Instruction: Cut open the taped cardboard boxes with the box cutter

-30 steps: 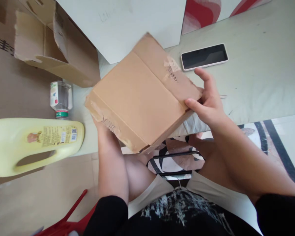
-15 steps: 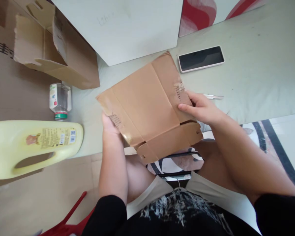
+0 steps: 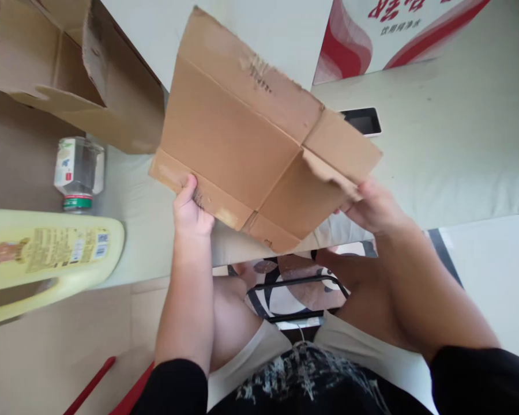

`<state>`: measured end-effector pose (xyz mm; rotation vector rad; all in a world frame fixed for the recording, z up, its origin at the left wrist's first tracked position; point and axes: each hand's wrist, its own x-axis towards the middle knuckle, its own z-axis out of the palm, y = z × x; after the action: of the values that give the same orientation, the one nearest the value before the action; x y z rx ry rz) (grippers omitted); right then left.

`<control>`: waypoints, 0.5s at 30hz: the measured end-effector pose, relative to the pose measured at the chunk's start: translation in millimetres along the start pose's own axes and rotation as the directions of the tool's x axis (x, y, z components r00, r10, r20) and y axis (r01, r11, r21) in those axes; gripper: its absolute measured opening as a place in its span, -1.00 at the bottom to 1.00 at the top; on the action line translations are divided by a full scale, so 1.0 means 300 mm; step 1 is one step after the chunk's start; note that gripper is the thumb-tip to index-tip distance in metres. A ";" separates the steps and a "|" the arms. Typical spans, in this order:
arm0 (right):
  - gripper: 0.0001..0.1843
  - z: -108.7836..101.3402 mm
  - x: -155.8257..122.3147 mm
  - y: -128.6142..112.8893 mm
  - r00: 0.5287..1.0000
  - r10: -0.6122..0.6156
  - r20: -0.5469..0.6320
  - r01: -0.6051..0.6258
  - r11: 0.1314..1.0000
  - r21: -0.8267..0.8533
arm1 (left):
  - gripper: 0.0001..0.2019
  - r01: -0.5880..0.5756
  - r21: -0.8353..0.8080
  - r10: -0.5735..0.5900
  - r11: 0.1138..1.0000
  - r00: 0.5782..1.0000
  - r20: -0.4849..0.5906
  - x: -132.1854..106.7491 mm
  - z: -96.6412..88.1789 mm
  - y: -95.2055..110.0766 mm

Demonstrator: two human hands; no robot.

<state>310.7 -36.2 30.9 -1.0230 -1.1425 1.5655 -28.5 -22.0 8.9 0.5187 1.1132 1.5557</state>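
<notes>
A brown cardboard box (image 3: 233, 138), with creased panels and flaps folded out, is held tilted above the table's near edge. My left hand (image 3: 191, 210) is closed on its lower left flap, thumb on top. At the right, my right hand (image 3: 374, 208) grips the edge of a flap; its fingers are slightly blurred and partly behind the cardboard. Torn, roughened patches show on two side flaps. Partly covered by the cardboard, a phone (image 3: 365, 122) lies on the table behind it.
On the left are an open cardboard box (image 3: 130, 109), a clear bottle with a green cap (image 3: 78, 178) and a yellow jug (image 3: 60, 245). A white and red carton (image 3: 354, 49) stands at the back on the pale table cover (image 3: 458, 138).
The cardboard has turned and risen, and its near panel and a side flap have spread out to the right. My right hand has moved from the side flap to the lower right edge.
</notes>
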 end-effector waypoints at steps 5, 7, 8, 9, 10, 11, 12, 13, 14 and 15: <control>-0.11 0.041 -0.032 -0.013 1.000 0.022 0.022 -0.022 1.000 -0.019 | -0.82 0.031 -0.123 -0.034 0.992 0.999 -0.026 0.002 0.033 -0.023; -0.18 0.049 -0.042 -0.023 0.995 0.084 -0.045 -0.087 0.993 -0.076 | -0.84 0.044 -0.137 -0.048 0.990 0.999 -0.022 -0.002 0.053 -0.030; -0.27 0.049 -0.048 -0.029 0.989 0.112 -0.092 -0.121 0.987 -0.106 | -0.85 0.059 -0.137 -0.061 0.989 0.998 -0.014 -0.004 0.064 -0.033; -0.36 0.045 -0.058 -0.038 0.983 0.130 -0.132 -0.148 0.980 -0.131 | -0.84 0.074 -0.136 -0.074 0.988 0.997 0.001 -0.007 0.074 -0.033; -0.40 0.035 -0.071 -0.051 0.973 0.126 -0.191 -0.155 0.978 -0.141 | -0.82 0.089 -0.139 -0.087 0.986 0.996 0.022 -0.011 0.082 -0.031; -0.41 0.017 -0.089 -0.067 0.958 0.103 -0.269 -0.144 0.980 -0.139 | -0.78 0.097 -0.145 -0.092 0.985 0.995 0.041 -0.014 0.087 -0.027; -0.40 -0.011 -0.112 -0.088 0.929 0.068 -0.365 -0.125 0.983 -0.134 | -0.75 0.099 -0.154 -0.091 0.983 0.994 0.055 -0.018 0.089 -0.020; -0.39 -0.050 -0.140 -0.113 0.873 0.018 -0.487 -0.093 0.987 -0.131 | -0.73 0.096 -0.164 -0.087 0.982 0.994 0.059 -0.021 0.088 -0.012; -0.38 -0.099 -0.171 -0.140 0.806 -0.038 -0.590 -0.056 0.989 -0.139 | -0.72 0.095 -0.173 -0.086 0.980 0.995 0.055 -0.023 0.085 -0.002; -0.37 -0.157 -0.204 -0.169 0.739 -0.101 -0.666 -0.010 0.987 -0.161 | -0.72 0.097 -0.180 -0.091 0.979 0.995 0.042 -0.025 0.080 0.008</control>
<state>380.0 -77.7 75.6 -1.4956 -0.7613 0.9223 -8.2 -19.9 23.7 0.3626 0.9456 1.5428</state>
